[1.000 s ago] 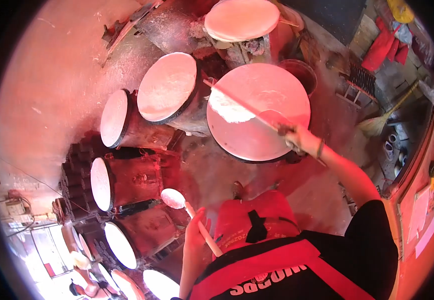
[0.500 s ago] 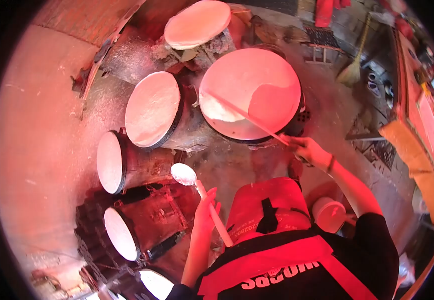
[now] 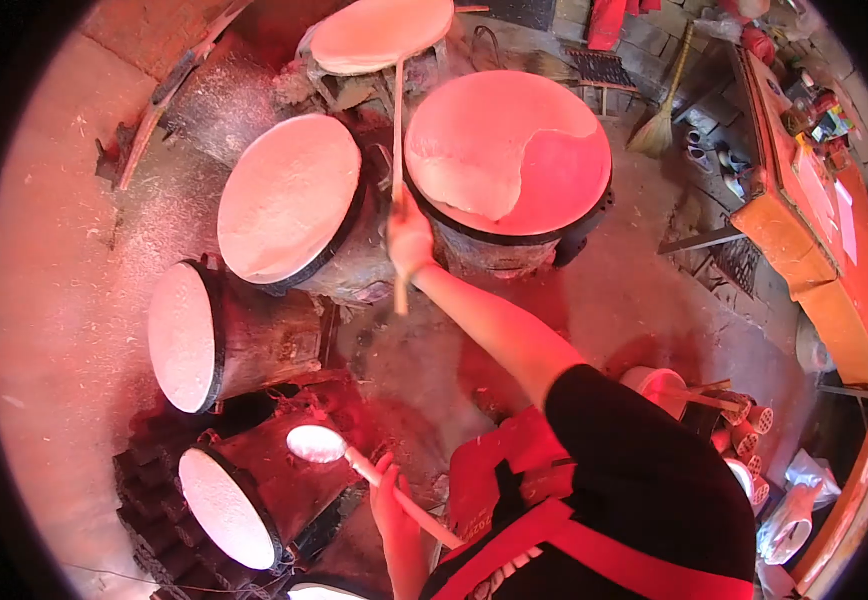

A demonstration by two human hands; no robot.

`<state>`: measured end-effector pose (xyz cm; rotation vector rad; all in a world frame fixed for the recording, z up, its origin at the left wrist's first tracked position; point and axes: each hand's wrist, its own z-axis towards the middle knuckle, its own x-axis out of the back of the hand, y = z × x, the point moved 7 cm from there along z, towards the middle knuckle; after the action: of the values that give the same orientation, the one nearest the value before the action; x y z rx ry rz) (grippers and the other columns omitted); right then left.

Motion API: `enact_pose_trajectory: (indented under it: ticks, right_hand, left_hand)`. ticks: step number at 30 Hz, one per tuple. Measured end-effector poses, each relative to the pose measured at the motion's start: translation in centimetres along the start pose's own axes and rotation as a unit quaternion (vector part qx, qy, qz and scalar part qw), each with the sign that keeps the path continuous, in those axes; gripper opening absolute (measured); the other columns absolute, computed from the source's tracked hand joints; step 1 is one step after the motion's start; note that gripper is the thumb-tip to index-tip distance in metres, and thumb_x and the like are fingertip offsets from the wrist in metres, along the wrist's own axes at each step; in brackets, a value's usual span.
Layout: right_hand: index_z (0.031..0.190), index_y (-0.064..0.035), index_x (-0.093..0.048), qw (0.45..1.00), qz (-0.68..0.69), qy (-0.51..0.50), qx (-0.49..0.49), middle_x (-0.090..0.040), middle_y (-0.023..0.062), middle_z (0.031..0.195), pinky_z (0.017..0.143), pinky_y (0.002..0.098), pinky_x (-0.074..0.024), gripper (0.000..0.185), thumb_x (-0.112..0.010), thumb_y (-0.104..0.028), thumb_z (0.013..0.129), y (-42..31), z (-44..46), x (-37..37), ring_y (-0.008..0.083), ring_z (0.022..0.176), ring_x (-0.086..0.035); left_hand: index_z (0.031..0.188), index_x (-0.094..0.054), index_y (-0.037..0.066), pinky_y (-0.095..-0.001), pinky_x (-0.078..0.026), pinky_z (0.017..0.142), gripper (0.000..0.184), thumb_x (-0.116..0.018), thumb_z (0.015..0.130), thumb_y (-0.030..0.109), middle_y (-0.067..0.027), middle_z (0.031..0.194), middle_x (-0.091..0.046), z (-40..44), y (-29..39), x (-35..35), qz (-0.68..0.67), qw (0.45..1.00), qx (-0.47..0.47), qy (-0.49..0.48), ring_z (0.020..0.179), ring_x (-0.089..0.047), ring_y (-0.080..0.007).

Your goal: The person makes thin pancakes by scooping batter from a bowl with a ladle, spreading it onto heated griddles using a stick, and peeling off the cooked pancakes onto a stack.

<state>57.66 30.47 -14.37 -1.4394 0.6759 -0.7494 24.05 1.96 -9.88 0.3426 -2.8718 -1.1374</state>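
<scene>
My left hand (image 3: 386,500) is closed around the wooden handle of a ladle (image 3: 317,444), whose bowl looks coated white. With my right hand (image 3: 411,240) I grip a thin wooden stick (image 3: 399,130), its far end by the rim of the back griddle (image 3: 379,35). Just right of that hand is a large round griddle (image 3: 564,185), mostly covered by a thin pale sheet of batter (image 3: 484,120) with a curved edge. To its left, another round griddle (image 3: 294,200) is covered in a pale layer.
Two more pale-topped griddles (image 3: 182,337) (image 3: 226,508) sit on barrel-like stoves at the left. A red bucket (image 3: 479,480) stands close to my body, with a pale bucket (image 3: 654,388) to its right. Beyond are honeycomb briquettes (image 3: 744,440), an orange-sided table (image 3: 789,240) and a broom (image 3: 654,130).
My right hand has swung left with the stick, off the large griddle towards the back one. The pale sheet's edge there has shifted. My left hand and ladle sit lower in view.
</scene>
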Motion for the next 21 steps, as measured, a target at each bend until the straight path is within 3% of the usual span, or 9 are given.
enact_pose_trajectory:
  ticks: [2,6,7,8,10,12,13,19,21]
  right_hand:
    - [0.127,-0.0037,-0.049,0.996,0.008,0.065,-0.054,-0.063,0.0182,0.1,0.074,0.0354,-0.0478,0.037,-0.041,-0.023,0.096,0.2,0.3,-1.2,0.0265,0.084,-0.063]
    - [0.133,-0.0065,-0.044,0.96,-0.02,0.209,0.187,-0.065,0.011,0.085,0.061,0.0328,-0.0478,0.039,-0.044,-0.018,0.095,-0.5,-4.8,2.3,0.0223,0.064,-0.061]
    - [0.133,-0.0024,-0.041,0.991,0.109,0.073,-0.024,-0.058,0.0205,0.117,0.09,0.0337,-0.0434,0.041,-0.043,-0.013,0.094,3.3,-5.6,2.3,0.0298,0.11,-0.057]
    - [0.136,-0.0041,-0.039,0.994,0.092,0.059,-0.014,-0.055,0.0187,0.123,0.094,0.0331,-0.0411,0.042,-0.042,-0.014,0.095,3.6,-6.9,3.9,0.0281,0.115,-0.054]
    - [0.139,-0.0115,-0.037,0.995,0.053,0.046,-0.076,-0.064,0.0116,0.098,0.074,0.0327,-0.0497,0.044,-0.045,-0.021,0.096,4.2,-9.2,7.7,0.0233,0.087,-0.064]
    - [0.14,-0.02,-0.037,0.948,0.216,-0.022,-0.235,-0.054,-0.0011,0.066,0.046,0.0271,-0.0427,0.046,-0.048,-0.03,0.097,-0.4,-12.1,11.8,0.0123,0.052,-0.052]
    - [0.141,-0.0271,-0.035,0.949,0.214,0.003,-0.231,-0.037,-0.0077,0.055,0.035,0.022,-0.0274,0.048,-0.048,-0.037,0.096,-0.2,-11.9,13.3,0.0047,0.039,-0.032]
    - [0.129,-0.0325,-0.043,0.94,0.25,0.043,-0.229,-0.048,-0.0029,0.062,0.035,0.0247,-0.0303,0.037,-0.049,-0.043,0.094,-0.6,-8.4,18.7,0.0073,0.042,-0.039]
    - [0.127,-0.0311,-0.044,0.921,0.277,-0.015,-0.273,-0.048,-0.0038,0.062,0.036,0.0244,-0.0302,0.041,-0.051,-0.049,0.091,-3.0,-8.9,15.8,0.0074,0.043,-0.039]
  left_hand:
    - [0.121,-0.053,0.015,-0.0246,-0.037,0.088,0.037,-0.058,0.085,0.015,0.006,0.122,-0.051,0.3,-1.1,2.5,-0.022,1.0,-0.002,0.005,0.112,-0.044,-0.0075]
    - [0.12,-0.054,0.016,-0.0221,-0.038,0.085,0.036,-0.059,0.084,0.015,0.0076,0.122,-0.052,-0.3,-1.0,4.4,-0.014,1.0,0.013,0.012,0.111,-0.044,-0.0055]
    - [0.119,-0.054,0.017,-0.0218,-0.038,0.085,0.035,-0.059,0.084,0.016,0.0082,0.123,-0.051,-0.3,-0.8,4.2,-0.017,1.0,0.012,0.016,0.11,-0.044,-0.0048]
    - [0.119,-0.054,0.017,-0.0215,-0.038,0.085,0.035,-0.06,0.084,0.016,0.0088,0.124,-0.051,-0.3,-0.6,4.2,-0.02,1.0,0.01,0.021,0.109,-0.044,-0.0041]
    - [0.121,-0.053,0.018,-0.0211,-0.037,0.086,0.037,-0.06,0.085,0.018,0.0097,0.124,-0.051,0.0,-0.4,3.5,-0.016,1.0,0.007,-0.003,0.108,-0.044,-0.003]
    - [0.123,-0.052,0.011,-0.0177,-0.038,0.078,0.036,-0.057,0.087,0.01,0.0059,0.119,-0.052,-0.6,1.0,1.4,-0.019,1.0,-0.006,-0.001,0.095,-0.045,-0.0016]
    - [0.121,-0.053,0.01,-0.0157,-0.038,0.071,0.035,-0.057,0.087,0.009,0.005,0.108,-0.055,-0.3,1.1,0.8,-0.022,1.0,-0.011,0.004,0.086,-0.046,-0.0009]
    - [0.119,-0.056,0.008,-0.0132,-0.033,0.06,0.032,-0.057,0.086,0.007,0.0067,0.084,-0.048,-1.0,1.8,-2.4,-0.02,0.999,-0.024,-0.038,0.068,-0.042,-0.0009]
    - [0.123,-0.053,0.011,-0.0172,-0.034,0.073,0.037,-0.058,0.086,0.012,0.008,0.104,-0.049,0.1,0.9,-2.9,0.014,0.997,-0.01,-0.069,0.085,-0.043,-0.0013]
